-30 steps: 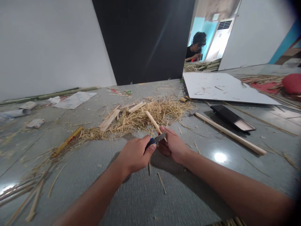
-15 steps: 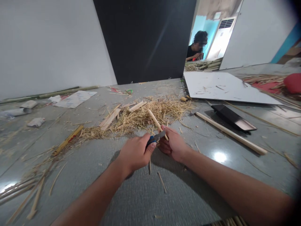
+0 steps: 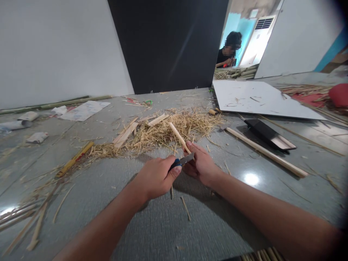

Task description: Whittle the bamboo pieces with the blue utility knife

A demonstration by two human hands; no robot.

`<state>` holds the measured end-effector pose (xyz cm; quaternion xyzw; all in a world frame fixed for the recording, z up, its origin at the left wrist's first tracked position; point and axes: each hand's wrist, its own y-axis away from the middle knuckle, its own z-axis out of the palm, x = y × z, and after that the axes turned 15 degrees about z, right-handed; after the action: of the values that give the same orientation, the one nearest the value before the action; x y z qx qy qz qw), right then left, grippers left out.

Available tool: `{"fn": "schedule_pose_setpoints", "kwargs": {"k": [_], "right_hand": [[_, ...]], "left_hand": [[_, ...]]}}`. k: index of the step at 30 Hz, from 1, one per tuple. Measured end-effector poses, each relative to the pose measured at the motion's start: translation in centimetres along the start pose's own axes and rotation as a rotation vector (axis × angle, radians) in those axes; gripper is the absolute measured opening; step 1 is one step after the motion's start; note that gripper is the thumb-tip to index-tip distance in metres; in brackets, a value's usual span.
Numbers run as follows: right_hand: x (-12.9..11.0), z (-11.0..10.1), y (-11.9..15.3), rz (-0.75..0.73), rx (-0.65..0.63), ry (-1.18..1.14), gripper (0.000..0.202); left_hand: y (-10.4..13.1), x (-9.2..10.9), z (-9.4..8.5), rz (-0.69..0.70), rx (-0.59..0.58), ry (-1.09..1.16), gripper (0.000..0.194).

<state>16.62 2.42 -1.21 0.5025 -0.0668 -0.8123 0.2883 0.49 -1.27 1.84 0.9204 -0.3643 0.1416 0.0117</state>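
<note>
My left hand (image 3: 159, 175) is closed round the dark blue handle of a utility knife (image 3: 187, 158), its blade pointing right. In my right hand (image 3: 199, 163) is a pale wooden or bamboo stick (image 3: 177, 134), gripped near its lower end and slanting up to the left. The knife's blade lies across the stick's lower end, close to my right fingers; whether it touches the wood I cannot tell. Just beyond both hands spreads a heap of straw-coloured shavings (image 3: 187, 125), with flat wood pieces (image 3: 126, 134) on its left side.
A yellow-handled tool (image 3: 74, 159) lies at left. On the right are a long wooden handle (image 3: 266, 152), a black tray-like object (image 3: 269, 134) and a white board (image 3: 261, 96). A dark panel (image 3: 168, 47) stands behind. Another person (image 3: 231, 47) sits in the far right background.
The knife blade has shifted slightly down and right along the stick toward its lower end. Both hands keep their hold, and the camera view has moved a little.
</note>
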Motion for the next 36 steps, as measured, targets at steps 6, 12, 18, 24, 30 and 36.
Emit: {"fn": "schedule_pose_setpoints", "kwargs": {"k": [6,12,18,24,30,36], "right_hand": [[-0.1,0.2,0.1,0.053,0.043,-0.024,0.03],[-0.2,0.6,0.4,0.078,0.092,-0.061,0.026],[-0.1,0.6,0.4,0.057,0.073,-0.059,0.024],[0.1,0.4,0.1,0.046,0.027,-0.057,0.028],[0.1,0.2,-0.3,0.078,0.005,-0.057,0.029],[-0.2,0.2,0.3,0.116,-0.082,-0.112,0.028]], "left_hand": [[-0.1,0.1,-0.1,-0.049,-0.01,-0.09,0.035],[-0.3,0.0,-0.3,-0.063,0.004,-0.097,0.037],[-0.4,-0.1,-0.4,-0.082,-0.005,-0.115,0.039],[-0.5,-0.5,-0.6,-0.12,-0.01,-0.196,0.042],[-0.9,-0.9,-0.2,-0.139,0.008,-0.168,0.046],[0.0,-5.3,-1.2,-0.457,0.177,-0.21,0.047]]}}
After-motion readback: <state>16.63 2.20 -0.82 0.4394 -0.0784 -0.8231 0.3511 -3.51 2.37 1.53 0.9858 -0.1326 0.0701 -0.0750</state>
